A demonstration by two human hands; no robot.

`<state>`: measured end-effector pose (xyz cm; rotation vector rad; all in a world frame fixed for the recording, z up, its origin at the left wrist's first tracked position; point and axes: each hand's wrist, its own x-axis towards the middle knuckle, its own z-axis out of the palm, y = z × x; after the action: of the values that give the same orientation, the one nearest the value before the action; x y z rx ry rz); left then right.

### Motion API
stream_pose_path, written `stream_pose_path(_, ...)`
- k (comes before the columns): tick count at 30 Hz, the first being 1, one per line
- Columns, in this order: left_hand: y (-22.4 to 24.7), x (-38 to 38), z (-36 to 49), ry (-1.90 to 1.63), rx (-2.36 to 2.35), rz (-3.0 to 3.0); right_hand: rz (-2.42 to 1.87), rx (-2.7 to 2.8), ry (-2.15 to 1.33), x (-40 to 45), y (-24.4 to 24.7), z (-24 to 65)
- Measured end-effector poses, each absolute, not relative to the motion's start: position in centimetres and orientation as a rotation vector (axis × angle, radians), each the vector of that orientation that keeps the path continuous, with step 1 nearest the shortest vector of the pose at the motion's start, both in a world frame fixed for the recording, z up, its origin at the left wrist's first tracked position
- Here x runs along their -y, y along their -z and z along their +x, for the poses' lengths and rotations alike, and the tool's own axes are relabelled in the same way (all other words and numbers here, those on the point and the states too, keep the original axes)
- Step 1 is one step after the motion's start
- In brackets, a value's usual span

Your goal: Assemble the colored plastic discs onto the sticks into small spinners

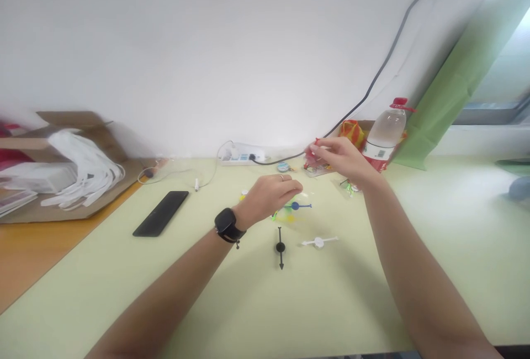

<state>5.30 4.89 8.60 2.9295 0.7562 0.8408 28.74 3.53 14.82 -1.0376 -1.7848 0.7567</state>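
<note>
Here, small bright red piece (317,141), partly hidden, in right grip (344,156)

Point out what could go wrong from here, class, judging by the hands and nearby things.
The right hand could bump the red-capped bottle close behind it. The small red piece it seems to pinch might slip. The left hand, low beside the blue spinner arrow, could nudge it.

a pale green table (232,304) carries a black arrow (280,247), a white arrow (318,242) and a black slab (161,214).
</note>
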Motion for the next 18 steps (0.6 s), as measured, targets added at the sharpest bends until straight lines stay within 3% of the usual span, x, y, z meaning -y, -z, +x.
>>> stream_pose_path(4,-7.8,-4.8,5.6,-0.958,-0.731,3.052,-1.053,1.84,-0.574,-2.8,-15.6,28.9)
stream_pose_path(9,-7.5,-4.4,6.1,-1.033,-0.727,3.011,-1.009,1.834,-0.595,-2.3,-15.9,29.0)
stream_pose_path(18,-10.2,-2.8,5.0,-0.701,-0.685,2.782,-1.213,2.261,-0.435,-1.9,-15.9,27.8)
